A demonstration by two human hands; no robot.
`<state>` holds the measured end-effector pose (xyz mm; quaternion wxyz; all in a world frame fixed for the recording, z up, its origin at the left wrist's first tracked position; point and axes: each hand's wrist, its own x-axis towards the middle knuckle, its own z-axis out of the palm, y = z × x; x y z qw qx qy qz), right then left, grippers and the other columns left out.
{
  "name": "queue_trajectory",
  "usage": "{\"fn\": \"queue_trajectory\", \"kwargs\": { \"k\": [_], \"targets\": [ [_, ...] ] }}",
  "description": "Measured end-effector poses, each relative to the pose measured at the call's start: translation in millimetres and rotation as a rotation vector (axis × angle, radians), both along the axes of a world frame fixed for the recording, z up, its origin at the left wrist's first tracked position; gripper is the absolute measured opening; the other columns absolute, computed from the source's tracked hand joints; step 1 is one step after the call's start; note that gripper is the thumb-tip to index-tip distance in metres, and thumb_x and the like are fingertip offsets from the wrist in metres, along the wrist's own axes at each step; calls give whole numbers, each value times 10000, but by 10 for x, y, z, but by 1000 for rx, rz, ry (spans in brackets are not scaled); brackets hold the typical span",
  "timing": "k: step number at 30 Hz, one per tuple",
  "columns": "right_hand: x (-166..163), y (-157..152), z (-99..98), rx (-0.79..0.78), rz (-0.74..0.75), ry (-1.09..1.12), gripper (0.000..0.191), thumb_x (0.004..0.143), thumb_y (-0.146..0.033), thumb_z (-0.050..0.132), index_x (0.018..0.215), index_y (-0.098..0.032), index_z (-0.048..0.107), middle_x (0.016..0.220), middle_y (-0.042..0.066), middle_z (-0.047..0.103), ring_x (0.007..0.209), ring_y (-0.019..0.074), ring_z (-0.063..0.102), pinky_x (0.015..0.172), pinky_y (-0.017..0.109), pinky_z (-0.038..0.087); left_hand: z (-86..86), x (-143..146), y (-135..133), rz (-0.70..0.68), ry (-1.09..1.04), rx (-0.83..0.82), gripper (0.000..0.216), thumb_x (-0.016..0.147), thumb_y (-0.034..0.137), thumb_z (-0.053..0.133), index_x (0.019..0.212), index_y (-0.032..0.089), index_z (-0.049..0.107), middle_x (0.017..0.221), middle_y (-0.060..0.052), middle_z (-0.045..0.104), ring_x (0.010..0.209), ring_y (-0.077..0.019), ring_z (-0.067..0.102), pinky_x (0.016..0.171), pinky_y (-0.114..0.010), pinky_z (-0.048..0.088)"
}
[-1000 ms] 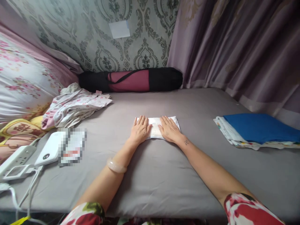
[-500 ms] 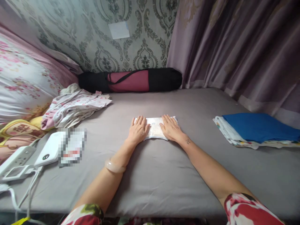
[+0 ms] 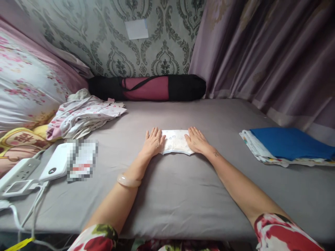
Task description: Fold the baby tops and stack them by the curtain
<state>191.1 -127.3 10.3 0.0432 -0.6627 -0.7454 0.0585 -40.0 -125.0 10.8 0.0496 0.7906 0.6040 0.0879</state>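
Observation:
A small white cloth garment [image 3: 175, 141] with a faint print and pale blue trim lies flat on the grey sheet. It looks like folded children's underpants, though the exact kind is uncertain. My left hand [image 3: 154, 142] rests flat at its left end, fingers stretched out, covering that edge. At the right end lies my right hand [image 3: 198, 140], also flat, with its fingers pointing away from me. Neither hand grips the cloth. A pale bangle [image 3: 129, 180] circles my left forearm.
Folded blue and white cloths [image 3: 290, 144] lie on the right. On the left are crumpled clothes [image 3: 86, 113], a white power bank [image 3: 59, 162], a blurred packet [image 3: 82, 162] and a power strip [image 3: 19, 174] with cables. A black and maroon long bag [image 3: 146, 88] lies along the wall.
My right hand has slid outward to the right, and more of the garment's printed surface shows between my hands. My left hand stays at the left end. The view has shifted slightly.

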Motion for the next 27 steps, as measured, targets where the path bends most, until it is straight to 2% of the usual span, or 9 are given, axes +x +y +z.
{"fn": "queue_trajectory", "kwargs": {
  "k": [4,7,12,17,20,23,27],
  "targets": [
    [35,-6,43,82,85,-8,679,980,-425,166,1500,-5,286,1577,166,247,1470,250,181,1203,416,144,28,2,-28,-19,-29,87,491,1001,365,235,1397,174,453,1545,-131,353,1461,-262,248,1186,-544,151],
    [47,-46,0,81,164,-1,666,982,-410,164,1492,-7,308,1569,168,269,1466,231,199,1205,402,145,22,7,-33,-55,-24,70,472,996,362,256,1385,193,463,1527,-123,390,1449,-267,277,1181,-559,153],
    [73,-62,-86,42,176,11,679,985,-415,148,1484,12,317,1562,183,279,1463,245,210,1207,410,130,7,3,-26,-65,-25,14,498,992,370,272,1401,140,440,1535,-153,363,1452,-287,264,1178,-569,149],
    [77,-22,-2,-21,158,28,687,978,-452,156,1489,-26,329,1559,166,297,1459,249,224,1199,422,164,-4,-21,-6,-53,-76,24,460,986,340,291,1378,165,455,1529,-140,380,1445,-281,283,1171,-569,178],
    [-28,-14,101,-3,167,33,666,976,-438,173,1481,-41,349,1549,161,325,1449,255,255,1194,427,183,-13,-44,15,-23,-109,37,449,981,318,306,1380,167,445,1525,-143,386,1444,-271,289,1169,-555,199],
    [-229,-18,161,61,249,44,641,982,-413,185,1481,-47,352,1553,150,321,1451,238,253,1197,405,185,-22,-64,26,14,-122,51,461,974,305,330,1400,155,419,1527,-154,379,1444,-272,287,1169,-538,220],
    [-486,-18,93,107,329,65,623,993,-385,201,1478,-23,353,1551,155,325,1450,234,252,1198,392,184,-52,-79,36,65,-119,77,471,966,295,355,1405,133,411,1520,-171,384,1435,-286,305,1163,-527,248]
  ]
}}
